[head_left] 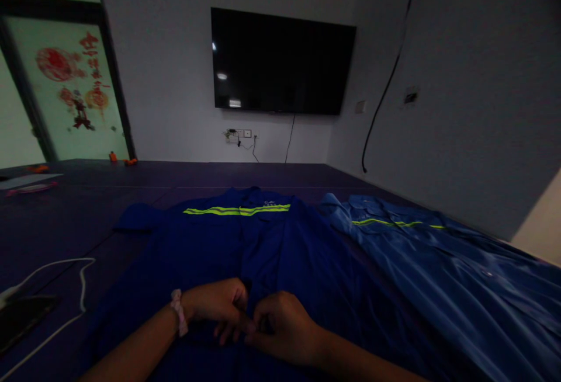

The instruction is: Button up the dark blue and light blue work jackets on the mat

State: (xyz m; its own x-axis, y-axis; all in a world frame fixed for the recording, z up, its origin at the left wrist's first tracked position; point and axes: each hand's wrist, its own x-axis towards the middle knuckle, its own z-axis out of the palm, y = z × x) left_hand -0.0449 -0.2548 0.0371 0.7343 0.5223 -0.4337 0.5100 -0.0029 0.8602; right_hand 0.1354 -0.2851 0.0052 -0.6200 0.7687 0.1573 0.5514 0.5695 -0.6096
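Observation:
A dark blue work jacket (197, 253) lies spread out in front of me, its collar pointing away and a yellow-green reflective stripe across the chest. Over its lower front, my left hand (219, 303), with a pale pink band at the wrist, is bent down with thumb and fingertips pinched at the front edge. My right hand (287, 326) meets it from the right, its fingers curled and pinching at the same spot. The fingertips of both hands nearly touch. In the dim light, the bit of cloth or button between them is hard to make out.
A lighter blue jacket (421, 259) with a similar stripe lies to the right. At the left are a phone (26, 318) and a white cable (83, 282). Small orange items (130, 162) sit near the door. A television (283, 63) hangs on the far wall.

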